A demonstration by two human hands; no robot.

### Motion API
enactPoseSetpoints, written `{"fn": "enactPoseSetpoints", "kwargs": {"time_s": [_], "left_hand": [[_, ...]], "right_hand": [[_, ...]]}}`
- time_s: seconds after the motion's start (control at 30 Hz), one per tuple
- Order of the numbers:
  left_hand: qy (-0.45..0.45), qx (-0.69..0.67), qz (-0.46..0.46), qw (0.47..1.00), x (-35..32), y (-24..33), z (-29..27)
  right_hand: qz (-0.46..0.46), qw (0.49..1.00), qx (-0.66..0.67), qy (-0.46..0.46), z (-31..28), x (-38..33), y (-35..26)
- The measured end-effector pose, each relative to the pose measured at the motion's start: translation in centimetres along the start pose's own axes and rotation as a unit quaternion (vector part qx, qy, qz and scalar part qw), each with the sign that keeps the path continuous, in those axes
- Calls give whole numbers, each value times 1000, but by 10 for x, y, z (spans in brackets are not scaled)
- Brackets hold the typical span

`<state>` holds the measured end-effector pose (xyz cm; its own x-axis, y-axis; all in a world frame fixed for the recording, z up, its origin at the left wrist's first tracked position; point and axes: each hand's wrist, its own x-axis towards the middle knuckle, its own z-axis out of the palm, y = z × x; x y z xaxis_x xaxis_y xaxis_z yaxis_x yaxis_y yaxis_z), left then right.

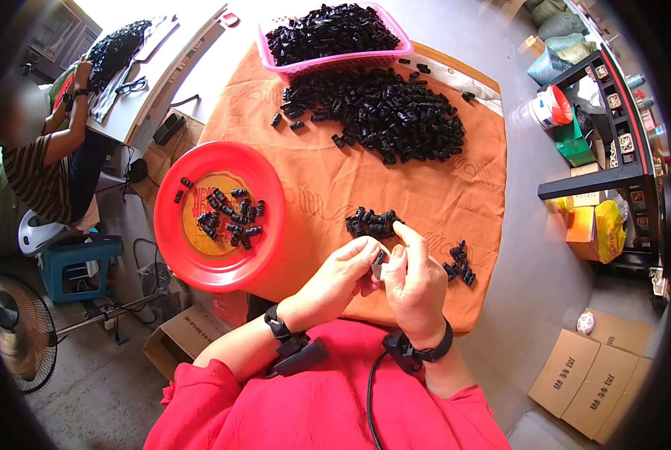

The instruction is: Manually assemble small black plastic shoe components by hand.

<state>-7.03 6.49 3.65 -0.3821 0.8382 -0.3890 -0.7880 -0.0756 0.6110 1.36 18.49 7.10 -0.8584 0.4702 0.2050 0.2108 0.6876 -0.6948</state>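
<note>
My left hand pinches a small black plastic part between thumb and fingers, just in front of my body. Against it, my right hand is closed with thumb and fingers together, its index finger reaching forward. A small greyish flat piece shows between the two hands; I cannot make out what it is. Just beyond my fingers lies a small cluster of black parts on the orange tablecloth. Another small group of black parts sits to the right of my right hand.
A red plate with several black parts stands at the table's left. Farther back are a large heap of them and a full pink basket. A person works at a white table on the left, near a fan. Cardboard lies right.
</note>
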Motion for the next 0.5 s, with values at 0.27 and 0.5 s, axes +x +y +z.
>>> {"fn": "enactPoseSetpoints", "kwargs": {"time_s": [0.27,0.5], "left_hand": [[5,3,3,1000,-2,-1,1],[7,-7,5,1000,-2,-3,1]], "right_hand": [[2,1000,-3,-2,2,-2,2],[11,1000,-2,-2,2,-2,2]]}}
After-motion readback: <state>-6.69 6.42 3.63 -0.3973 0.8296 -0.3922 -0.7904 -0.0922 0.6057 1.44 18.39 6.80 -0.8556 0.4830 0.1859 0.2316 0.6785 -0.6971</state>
